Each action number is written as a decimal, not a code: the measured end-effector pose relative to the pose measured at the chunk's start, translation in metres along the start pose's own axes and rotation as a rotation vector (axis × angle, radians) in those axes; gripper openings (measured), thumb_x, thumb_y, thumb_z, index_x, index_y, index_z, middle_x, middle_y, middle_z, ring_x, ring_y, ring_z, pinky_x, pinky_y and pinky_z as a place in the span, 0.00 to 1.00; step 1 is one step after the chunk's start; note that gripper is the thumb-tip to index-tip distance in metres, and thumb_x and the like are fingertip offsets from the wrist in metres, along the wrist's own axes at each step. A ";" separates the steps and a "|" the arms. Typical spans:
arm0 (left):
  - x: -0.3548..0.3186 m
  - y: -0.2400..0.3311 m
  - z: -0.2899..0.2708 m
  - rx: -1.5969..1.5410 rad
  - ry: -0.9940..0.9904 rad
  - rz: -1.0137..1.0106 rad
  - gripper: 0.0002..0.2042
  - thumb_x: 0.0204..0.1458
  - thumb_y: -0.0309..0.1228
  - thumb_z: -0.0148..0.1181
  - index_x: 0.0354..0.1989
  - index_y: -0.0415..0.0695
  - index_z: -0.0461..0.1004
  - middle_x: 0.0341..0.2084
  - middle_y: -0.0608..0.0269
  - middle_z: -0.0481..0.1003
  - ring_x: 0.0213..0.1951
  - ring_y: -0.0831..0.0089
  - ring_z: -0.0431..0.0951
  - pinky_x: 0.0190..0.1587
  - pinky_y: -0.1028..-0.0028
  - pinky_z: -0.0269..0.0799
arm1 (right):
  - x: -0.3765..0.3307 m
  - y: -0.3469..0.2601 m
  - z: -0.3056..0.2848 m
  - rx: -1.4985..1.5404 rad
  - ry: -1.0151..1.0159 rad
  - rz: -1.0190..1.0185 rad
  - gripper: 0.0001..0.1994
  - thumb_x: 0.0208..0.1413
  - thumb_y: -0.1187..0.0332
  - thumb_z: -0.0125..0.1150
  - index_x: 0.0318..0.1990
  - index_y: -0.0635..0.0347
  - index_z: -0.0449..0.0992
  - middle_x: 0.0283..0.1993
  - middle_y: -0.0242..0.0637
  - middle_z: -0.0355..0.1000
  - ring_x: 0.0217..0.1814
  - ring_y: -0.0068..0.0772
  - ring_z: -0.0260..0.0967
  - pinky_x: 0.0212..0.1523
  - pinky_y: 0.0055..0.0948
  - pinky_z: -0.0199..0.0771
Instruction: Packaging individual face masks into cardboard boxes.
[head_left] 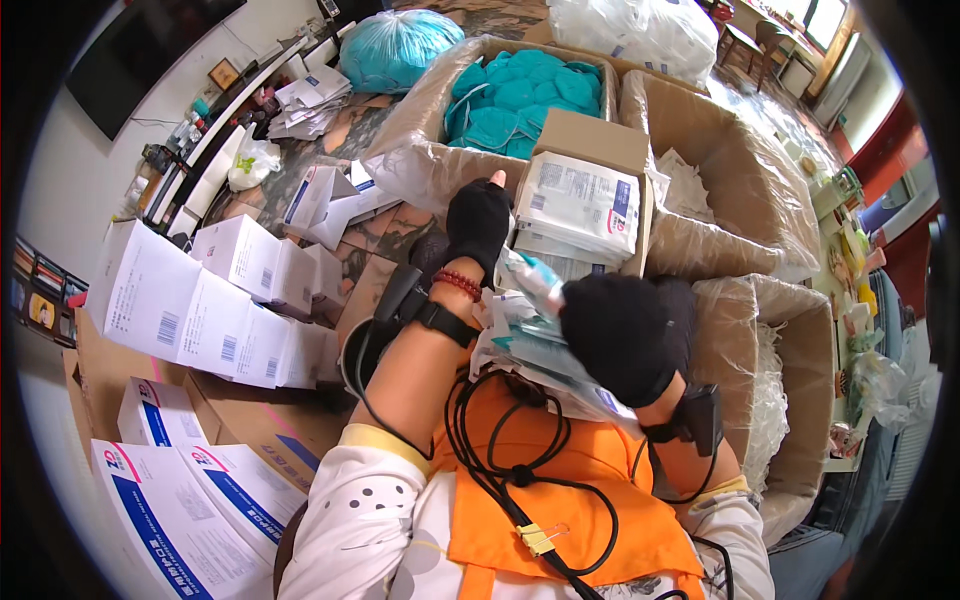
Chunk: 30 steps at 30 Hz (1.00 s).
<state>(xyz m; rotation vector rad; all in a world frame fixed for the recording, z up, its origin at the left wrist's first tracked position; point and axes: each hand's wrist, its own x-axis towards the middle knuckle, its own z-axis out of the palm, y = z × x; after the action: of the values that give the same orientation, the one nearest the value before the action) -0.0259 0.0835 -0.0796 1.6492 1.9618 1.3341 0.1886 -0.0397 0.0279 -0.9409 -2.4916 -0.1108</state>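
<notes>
My left hand [478, 222], in a black fingerless glove, rests against the left side of an open cardboard box [640, 165]. Its thumb points away from me; the other fingers are hidden. White printed packets [580, 203] lie stacked in that box. My right hand [625, 335], also black-gloved and slightly blurred, is closer to me, at the near side of the box. A teal-and-white packet [537, 283] sticks out at its fingers, which appear closed on it. More teal-and-white packets [530, 345] are piled in front of my orange apron [520, 440].
A plastic-lined carton [415, 165] of teal masks [525, 95] stands ahead. Two lined cartons [745, 150] [725, 365] with clear wrapping stand right. White printed boxes [150, 290] are lined up at left. Black cables [500, 450] hang over my apron. Filled bags [400, 48] stand farther back.
</notes>
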 end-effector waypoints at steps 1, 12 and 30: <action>-0.002 0.005 -0.004 0.032 -0.057 -0.039 0.16 0.62 0.40 0.48 0.34 0.40 0.76 0.25 0.47 0.78 0.30 0.49 0.79 0.35 0.58 0.72 | 0.000 0.007 0.001 -0.004 -0.003 -0.003 0.03 0.47 0.67 0.59 0.28 0.53 0.72 0.23 0.36 0.68 0.27 0.40 0.70 0.29 0.39 0.69; -0.012 0.025 -0.055 -0.230 0.268 0.137 0.15 0.52 0.33 0.64 0.45 0.39 0.72 0.40 0.53 0.77 0.44 0.57 0.78 0.49 0.65 0.71 | 0.044 0.063 -0.009 -0.092 0.365 -0.097 0.04 0.49 0.70 0.61 0.33 0.53 0.73 0.27 0.36 0.69 0.29 0.39 0.71 0.30 0.37 0.71; -0.052 0.026 -0.021 -0.174 -0.020 0.329 0.10 0.50 0.22 0.57 0.42 0.41 0.75 0.38 0.50 0.78 0.43 0.52 0.78 0.47 0.63 0.73 | 0.046 0.063 0.048 0.203 -0.013 0.114 0.18 0.48 0.61 0.67 0.45 0.58 0.75 0.44 0.46 0.74 0.49 0.51 0.72 0.47 0.41 0.72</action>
<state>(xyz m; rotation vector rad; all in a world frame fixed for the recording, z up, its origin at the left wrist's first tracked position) -0.0065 0.0265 -0.0662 1.9465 1.5586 1.5432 0.1796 0.0477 0.0006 -0.9964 -2.4001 0.1821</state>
